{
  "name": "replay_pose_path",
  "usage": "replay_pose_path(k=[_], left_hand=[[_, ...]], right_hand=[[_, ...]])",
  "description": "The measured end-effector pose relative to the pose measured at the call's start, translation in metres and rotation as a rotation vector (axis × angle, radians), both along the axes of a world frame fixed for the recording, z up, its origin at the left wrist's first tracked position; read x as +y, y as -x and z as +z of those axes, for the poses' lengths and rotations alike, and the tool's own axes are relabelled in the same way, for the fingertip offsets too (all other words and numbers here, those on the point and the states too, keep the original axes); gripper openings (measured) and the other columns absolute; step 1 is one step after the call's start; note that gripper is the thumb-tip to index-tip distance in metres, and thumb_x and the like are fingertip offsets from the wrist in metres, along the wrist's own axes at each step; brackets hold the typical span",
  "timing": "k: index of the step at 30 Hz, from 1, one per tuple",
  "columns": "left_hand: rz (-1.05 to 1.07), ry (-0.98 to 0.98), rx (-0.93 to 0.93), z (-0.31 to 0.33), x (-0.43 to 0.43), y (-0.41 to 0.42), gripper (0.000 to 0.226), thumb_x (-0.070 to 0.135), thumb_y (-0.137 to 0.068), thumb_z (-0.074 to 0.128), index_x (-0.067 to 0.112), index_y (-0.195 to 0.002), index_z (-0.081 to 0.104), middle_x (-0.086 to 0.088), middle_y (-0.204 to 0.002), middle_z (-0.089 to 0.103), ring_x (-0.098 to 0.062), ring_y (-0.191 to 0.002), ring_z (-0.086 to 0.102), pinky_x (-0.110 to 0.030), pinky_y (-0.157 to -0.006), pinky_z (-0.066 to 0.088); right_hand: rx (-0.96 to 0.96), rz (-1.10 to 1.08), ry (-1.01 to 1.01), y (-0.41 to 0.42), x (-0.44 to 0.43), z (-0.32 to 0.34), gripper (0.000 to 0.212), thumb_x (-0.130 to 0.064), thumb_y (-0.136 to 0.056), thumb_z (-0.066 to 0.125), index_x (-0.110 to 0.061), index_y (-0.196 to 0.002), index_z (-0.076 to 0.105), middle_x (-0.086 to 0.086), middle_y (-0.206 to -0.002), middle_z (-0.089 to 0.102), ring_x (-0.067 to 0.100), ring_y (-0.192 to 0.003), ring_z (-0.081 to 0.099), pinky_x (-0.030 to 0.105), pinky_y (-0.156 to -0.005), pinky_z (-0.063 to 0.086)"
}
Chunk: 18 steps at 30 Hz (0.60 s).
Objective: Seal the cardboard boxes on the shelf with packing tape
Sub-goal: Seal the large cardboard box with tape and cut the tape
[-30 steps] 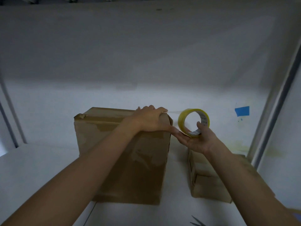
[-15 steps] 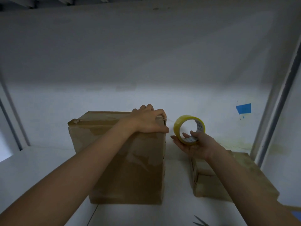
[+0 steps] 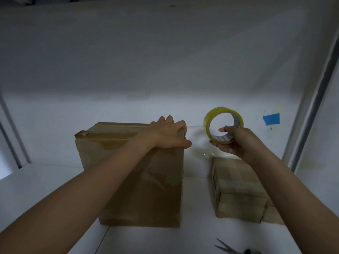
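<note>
A tall cardboard box (image 3: 135, 184) stands on the white shelf (image 3: 36, 184), with tape strips across its top. My left hand (image 3: 167, 133) rests on the box's top right corner, fingers curled over the edge. My right hand (image 3: 235, 142) grips a yellow roll of packing tape (image 3: 222, 124) upright, just right of that corner. A thin clear strip of tape runs from the roll toward the corner under my left hand. A smaller, lower cardboard box (image 3: 240, 191) lies to the right, partly hidden by my right forearm.
Scissors (image 3: 231, 249) lie at the bottom edge of the shelf. A blue tape patch (image 3: 271, 118) sticks to the white back wall. Metal shelf uprights stand at the far right (image 3: 311, 110) and the far left (image 3: 11, 140).
My right hand has pulled the tape roll to the right, away from the tall box's corner, stretching out a strip of tape. My left hand has stayed on the corner.
</note>
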<state>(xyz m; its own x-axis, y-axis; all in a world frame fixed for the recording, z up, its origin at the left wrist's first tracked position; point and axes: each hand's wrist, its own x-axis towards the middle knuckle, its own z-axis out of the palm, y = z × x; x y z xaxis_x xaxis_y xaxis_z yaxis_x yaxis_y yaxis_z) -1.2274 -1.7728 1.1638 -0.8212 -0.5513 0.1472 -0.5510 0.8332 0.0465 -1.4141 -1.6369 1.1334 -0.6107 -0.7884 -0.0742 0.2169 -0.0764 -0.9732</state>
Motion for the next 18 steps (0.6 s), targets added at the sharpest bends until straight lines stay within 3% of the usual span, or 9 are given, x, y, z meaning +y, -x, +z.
replay_pose_path(k=[2, 5, 10, 14, 18], left_hand=[[0.0, 0.004, 0.005, 0.0, 0.0, -0.001, 0.034, 0.06, -0.08, 0.057, 0.039, -0.105, 0.047, 0.001, -0.111, 0.044, -0.022, -0.105, 0.042, -0.038, -0.081, 0.04], [0.0, -0.027, 0.015, 0.001, 0.0, -0.004, 0.041, 0.064, -0.069, 0.05, 0.04, -0.103, 0.048, 0.003, -0.108, 0.043, -0.022, -0.104, 0.042, -0.038, -0.081, 0.039], [0.007, -0.022, 0.0, 0.001, 0.001, -0.005, 0.047, 0.067, -0.065, 0.044, 0.043, -0.105, 0.045, 0.002, -0.112, 0.043, -0.022, -0.105, 0.042, -0.04, -0.086, 0.042], [-0.002, 0.005, -0.023, 0.0, 0.0, -0.006, 0.054, 0.069, -0.068, 0.043, 0.043, -0.115, 0.044, 0.001, -0.116, 0.042, -0.021, -0.108, 0.041, -0.039, -0.085, 0.04], [-0.003, -0.03, -0.001, 0.001, 0.0, -0.009, 0.05, 0.068, -0.068, 0.045, 0.046, -0.113, 0.044, 0.002, -0.114, 0.042, -0.021, -0.107, 0.04, -0.038, -0.082, 0.037]], right_hand=[[-0.03, 0.01, -0.006, -0.001, -0.001, -0.011, 0.018, -0.015, -0.101, 0.047, -0.004, -0.113, 0.053, 0.031, -0.116, 0.059, 0.033, -0.068, 0.073, 0.031, -0.05, 0.057], [-0.07, 0.015, -0.014, -0.002, -0.003, -0.027, 0.017, -0.015, -0.102, 0.044, -0.003, -0.106, 0.055, 0.031, -0.109, 0.062, 0.033, -0.067, 0.072, 0.038, -0.068, 0.058], [-0.17, 0.032, -0.014, -0.008, -0.01, -0.052, 0.013, -0.01, -0.101, 0.046, -0.001, -0.108, 0.052, 0.033, -0.104, 0.062, 0.034, -0.066, 0.071, 0.031, -0.051, 0.057], [-0.219, 0.081, -0.034, -0.017, -0.021, -0.072, 0.004, -0.006, -0.098, 0.05, -0.004, -0.101, 0.051, 0.029, -0.091, 0.066, 0.031, -0.065, 0.071, 0.028, -0.047, 0.056], [-0.187, 0.124, -0.06, -0.026, -0.037, -0.103, 0.004, -0.009, -0.099, 0.05, -0.006, -0.101, 0.05, 0.025, -0.091, 0.066, 0.029, -0.062, 0.07, 0.027, -0.047, 0.054]])
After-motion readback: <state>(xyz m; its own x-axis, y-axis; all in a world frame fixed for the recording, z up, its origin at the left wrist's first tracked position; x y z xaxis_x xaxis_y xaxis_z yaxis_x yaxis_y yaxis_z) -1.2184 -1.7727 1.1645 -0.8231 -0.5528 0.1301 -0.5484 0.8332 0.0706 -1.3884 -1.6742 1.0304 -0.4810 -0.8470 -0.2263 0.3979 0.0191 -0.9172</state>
